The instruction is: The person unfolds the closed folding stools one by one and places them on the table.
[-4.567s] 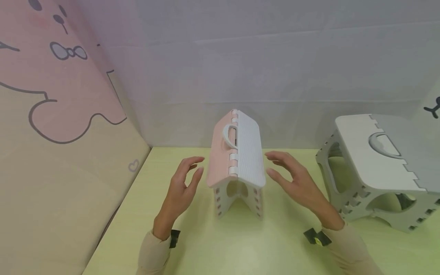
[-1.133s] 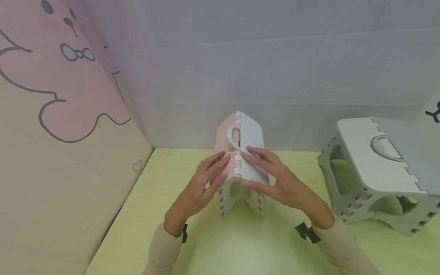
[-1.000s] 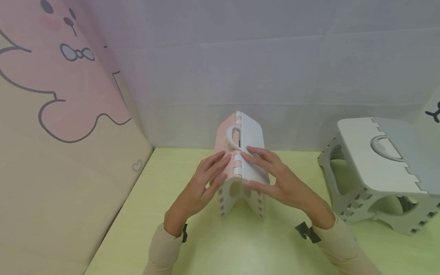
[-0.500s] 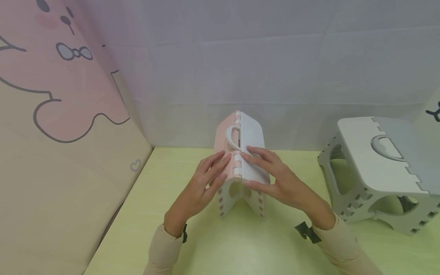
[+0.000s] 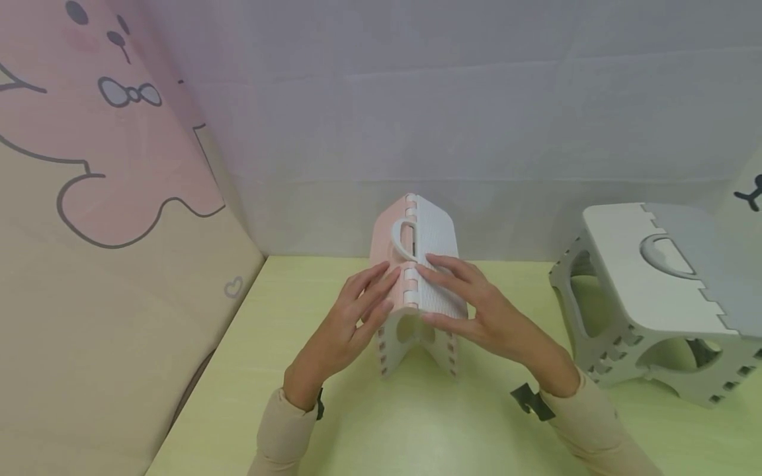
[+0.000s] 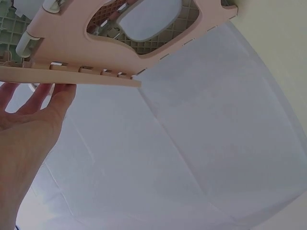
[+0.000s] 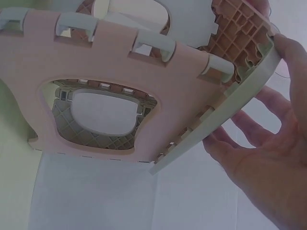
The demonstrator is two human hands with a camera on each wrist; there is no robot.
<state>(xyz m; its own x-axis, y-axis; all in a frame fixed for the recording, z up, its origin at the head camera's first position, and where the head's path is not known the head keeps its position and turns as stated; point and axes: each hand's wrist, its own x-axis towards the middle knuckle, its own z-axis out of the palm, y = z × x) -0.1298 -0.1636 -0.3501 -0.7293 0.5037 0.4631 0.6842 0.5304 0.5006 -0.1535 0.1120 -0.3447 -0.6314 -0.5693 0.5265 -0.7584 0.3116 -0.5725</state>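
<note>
A small folding step stool [image 5: 437, 228] stands half folded on the table, its pink and white top panels sloping like a roof. A white loop handle [image 5: 396, 239] sits at the ridge. My left hand [image 5: 339, 327] lies with fairly straight fingers on the pink panel. On the white panel rest the fingers of my right hand [image 5: 497, 317], its thumb at the near edge. The left wrist view shows fingertips of the left hand [image 6: 29, 124] against the panel. In the right wrist view, spread fingers of the right hand [image 7: 273, 148] touch the panel from its outer side.
A larger grey and white folding stool [image 5: 643, 277] stands unfolded at the right. The yellow-green table [image 5: 417, 430] ends at a pale cloth wall [image 5: 452, 119]. A cartoon-printed pink and beige panel [image 5: 119, 277] borders the left side.
Several seconds ago both hands hovered apart on either side of the small stool; they have since moved inward onto its panels. Over the last second, hands and stool have stayed still.
</note>
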